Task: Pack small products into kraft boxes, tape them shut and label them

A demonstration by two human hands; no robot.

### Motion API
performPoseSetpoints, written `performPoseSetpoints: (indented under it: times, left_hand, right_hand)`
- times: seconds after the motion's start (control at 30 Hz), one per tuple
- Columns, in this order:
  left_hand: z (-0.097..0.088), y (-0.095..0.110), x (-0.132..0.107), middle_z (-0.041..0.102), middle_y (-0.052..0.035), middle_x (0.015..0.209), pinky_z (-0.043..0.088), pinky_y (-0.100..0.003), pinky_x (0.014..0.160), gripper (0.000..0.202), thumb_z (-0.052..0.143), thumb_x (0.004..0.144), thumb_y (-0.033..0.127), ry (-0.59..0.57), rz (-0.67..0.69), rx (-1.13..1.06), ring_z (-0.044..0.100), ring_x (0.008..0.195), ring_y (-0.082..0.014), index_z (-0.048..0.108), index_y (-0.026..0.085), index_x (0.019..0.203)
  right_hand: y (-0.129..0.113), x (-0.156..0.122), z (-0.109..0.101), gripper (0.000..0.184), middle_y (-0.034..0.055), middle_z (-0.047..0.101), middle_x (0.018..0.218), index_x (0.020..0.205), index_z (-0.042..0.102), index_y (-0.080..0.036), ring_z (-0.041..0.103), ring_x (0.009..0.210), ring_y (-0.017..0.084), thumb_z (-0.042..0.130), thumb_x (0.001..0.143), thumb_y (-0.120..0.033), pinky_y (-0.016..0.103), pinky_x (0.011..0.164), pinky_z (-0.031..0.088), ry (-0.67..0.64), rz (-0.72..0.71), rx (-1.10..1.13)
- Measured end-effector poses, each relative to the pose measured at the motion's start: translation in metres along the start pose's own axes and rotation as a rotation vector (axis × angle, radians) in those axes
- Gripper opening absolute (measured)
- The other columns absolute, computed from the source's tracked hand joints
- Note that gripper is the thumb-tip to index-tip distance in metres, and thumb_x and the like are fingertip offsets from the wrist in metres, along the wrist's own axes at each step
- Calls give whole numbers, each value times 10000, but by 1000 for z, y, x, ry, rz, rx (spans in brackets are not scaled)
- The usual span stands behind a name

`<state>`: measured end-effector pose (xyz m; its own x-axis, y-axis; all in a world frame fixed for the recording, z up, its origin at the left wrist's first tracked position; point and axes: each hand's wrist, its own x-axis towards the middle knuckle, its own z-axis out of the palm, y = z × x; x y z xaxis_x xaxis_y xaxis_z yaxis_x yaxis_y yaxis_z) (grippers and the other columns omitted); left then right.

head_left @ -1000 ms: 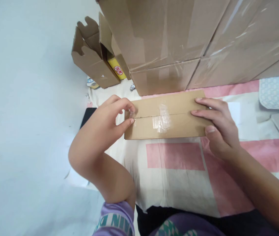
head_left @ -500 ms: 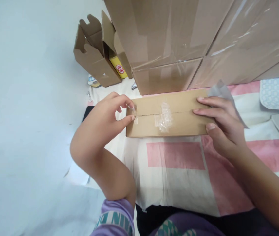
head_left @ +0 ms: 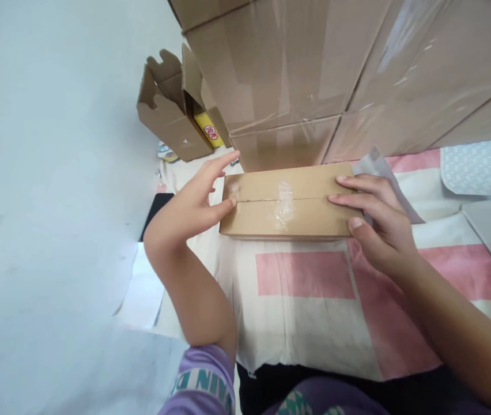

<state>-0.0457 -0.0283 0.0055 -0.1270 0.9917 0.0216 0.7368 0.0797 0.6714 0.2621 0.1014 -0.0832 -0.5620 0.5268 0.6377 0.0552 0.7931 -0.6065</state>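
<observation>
A long brown cardboard box [head_left: 289, 202] lies on the pink and cream cloth [head_left: 306, 305], its top seam held by a crumpled patch of clear tape [head_left: 285, 202]. My left hand [head_left: 191, 199] is at the box's left end: the thumb presses on the seam and the fingers are stretched out and apart, pointing away. My right hand [head_left: 377, 222] grips the right end, fingers flat on top, thumb on the near side. A grey sheet [head_left: 379, 170] shows behind those fingers.
Large taped cartons [head_left: 314, 75] rise directly behind the small box. An open cardboard box [head_left: 172, 112] with a yellow item [head_left: 208, 129] stands at the back left. A dark flat thing [head_left: 153, 210] lies under my left wrist. Patterned and grey flat items [head_left: 487, 190] are at the right.
My left hand has gone from a pinch at the box's left corner to stretched-out fingers, with the thumb still on the seam. The box and my right hand have barely moved.
</observation>
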Motion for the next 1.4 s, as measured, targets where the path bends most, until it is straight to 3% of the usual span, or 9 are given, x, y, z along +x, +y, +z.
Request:
performPoseSetpoints:
  times: [0.2, 0.4, 0.57, 0.7, 0.87, 0.97, 1.07, 1.23, 1.4]
  left_hand:
    - [6, -32, 18, 570, -74, 1409, 510, -410, 1053, 643, 652, 937, 382, -105, 53, -226, 560, 1309, -283, 428, 352, 1539]
    - [20, -25, 30, 617, -65, 1289, 503, -374, 999, 395, 558, 954, 347, 0, 47, -153, 571, 1236, -260, 602, 262, 1338]
    - [38, -20, 40, 669, -64, 1103, 494, -375, 974, 323, 485, 961, 326, 215, 30, -146, 624, 1044, -227, 636, 196, 1215]
    - [44, -17, 37, 706, -78, 1147, 498, -383, 980, 295, 513, 946, 343, 300, -43, -88, 646, 1070, -243, 643, 193, 1165]
    - [43, 6, 22, 737, -92, 1152, 498, -451, 975, 265, 548, 936, 353, 462, -77, 357, 662, 1096, -307, 692, 222, 1115]
    - [55, 27, 15, 707, -100, 1289, 475, -459, 1050, 337, 538, 950, 381, 399, 21, 441, 629, 1220, -316, 680, 225, 1213]
    - [75, 45, 10, 624, -87, 1454, 384, -519, 1161, 456, 456, 1004, 470, 296, 27, 464, 547, 1361, -316, 607, 253, 1376]
    - [92, 54, 7, 604, -68, 1489, 326, -542, 1193, 489, 379, 1034, 491, 279, -10, 536, 504, 1407, -302, 573, 279, 1429]
    - [88, 49, 8, 619, -90, 1470, 324, -548, 1182, 483, 410, 1024, 504, 298, 14, 495, 515, 1395, -316, 599, 272, 1402]
  right_hand:
    - [-1, 0, 1, 313, 85, 626, 1374, 1238, 712, -306, 561, 1300, 349, 549, 971, -284, 620, 1122, 429, 14, 4, 0]
    - [3, -2, 4, 309, 92, 631, 1370, 1220, 716, -298, 557, 1301, 336, 540, 966, -291, 622, 1120, 433, 37, 17, 8]
    - [8, -4, 4, 327, 103, 638, 1427, 1241, 713, -254, 571, 1339, 312, 537, 975, -319, 568, 1156, 431, 63, -22, 5]
    - [29, -14, -22, 352, 99, 731, 1306, 1253, 707, -230, 693, 1189, 273, 495, 987, -321, 490, 1063, 525, 181, 151, -1]
    - [72, -36, -70, 327, 112, 772, 1185, 1104, 748, -197, 691, 1164, 306, 531, 886, -306, 506, 1090, 490, 364, 423, -204]
    - [88, -42, -83, 351, 123, 764, 1183, 1108, 729, -178, 690, 1153, 305, 519, 870, -328, 496, 1081, 493, 324, 588, -151]
    - [91, -43, -84, 371, 133, 748, 1208, 1133, 713, -162, 680, 1176, 299, 568, 846, -348, 465, 1088, 489, 248, 626, -97]
    - [86, -50, -78, 599, 180, 677, 1322, 1185, 688, -156, 594, 1278, 371, 763, 592, -185, 488, 1118, 441, 94, 690, -25]
    - [82, -47, -75, 309, 142, 747, 1104, 909, 709, -173, 654, 1133, 322, 637, 620, -93, 428, 1002, 495, 47, 742, 165]
